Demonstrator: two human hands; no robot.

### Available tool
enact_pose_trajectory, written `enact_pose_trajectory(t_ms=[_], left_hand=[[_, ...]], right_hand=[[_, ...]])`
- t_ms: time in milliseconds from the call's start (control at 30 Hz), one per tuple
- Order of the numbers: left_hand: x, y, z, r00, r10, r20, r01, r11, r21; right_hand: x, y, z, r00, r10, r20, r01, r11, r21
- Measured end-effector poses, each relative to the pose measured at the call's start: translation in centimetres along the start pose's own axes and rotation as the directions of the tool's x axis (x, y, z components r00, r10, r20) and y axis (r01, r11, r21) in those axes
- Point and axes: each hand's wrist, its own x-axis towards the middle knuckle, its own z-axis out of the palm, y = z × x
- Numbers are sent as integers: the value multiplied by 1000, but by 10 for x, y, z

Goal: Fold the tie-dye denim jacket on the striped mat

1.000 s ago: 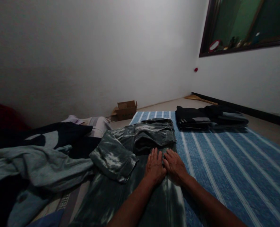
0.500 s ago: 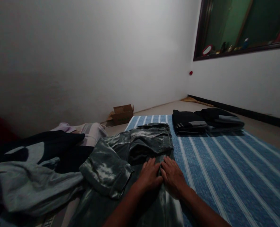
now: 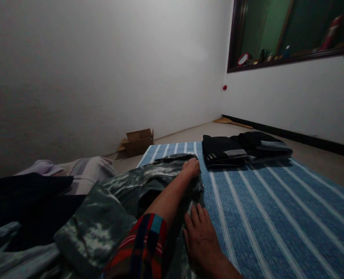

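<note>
A grey-green mottled pair of trousers [image 3: 108, 217] lies across the near left of a blue striped mat [image 3: 261, 201]. My left arm, in a red plaid sleeve [image 3: 142, 248], stretches forward over it. My left hand [image 3: 191, 167] is curled over the trousers' far edge, by the waistband. My right hand [image 3: 199, 232] lies flat with fingers spread at the trousers' right edge, where the cloth meets the mat, and holds nothing.
Folded dark clothes [image 3: 241, 149] sit at the mat's far end. A heap of loose dark and pale garments [image 3: 29, 193] lies to the left. A cardboard box [image 3: 137, 141] stands by the white wall, and a dark-framed window [image 3: 290, 35] is at the upper right.
My hands were side by side on the trousers. My left hand has since reached forward to the far edge, my right hand has stayed near, and my view has swung left and lower.
</note>
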Motion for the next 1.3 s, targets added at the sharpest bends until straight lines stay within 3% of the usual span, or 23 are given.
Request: enact_pose_trajectory(t_ms=[167,300,533,633,933,1033,1133,1300], left_hand=[[28,-9,33,997,54,63,-57,998,41],[34,-13,44,995,81,60,-85,995,60],[27,-16,45,995,93,-47,-90,994,67],[24,-14,46,993,88,-77,-83,994,69],[27,-8,28,996,82,40,-85,994,74],[11,-4,14,990,117,73,-123,990,76],[-20,-1,2,979,174,110,-181,982,55],[-71,2,5,980,193,52,-193,981,6]], right_hand=[[-1,-5,-4,999,13,30,-13,1000,-10],[-7,-11,-5,996,44,75,-44,999,5],[-15,-16,-6,983,96,154,-105,993,55],[-22,-19,-1,989,77,123,-86,994,69],[-34,-20,7,994,93,63,-98,992,84],[-33,-13,6,995,41,95,-52,992,115],[-33,-14,4,993,55,102,-68,990,122],[-30,-24,-2,992,108,58,-113,989,95]])
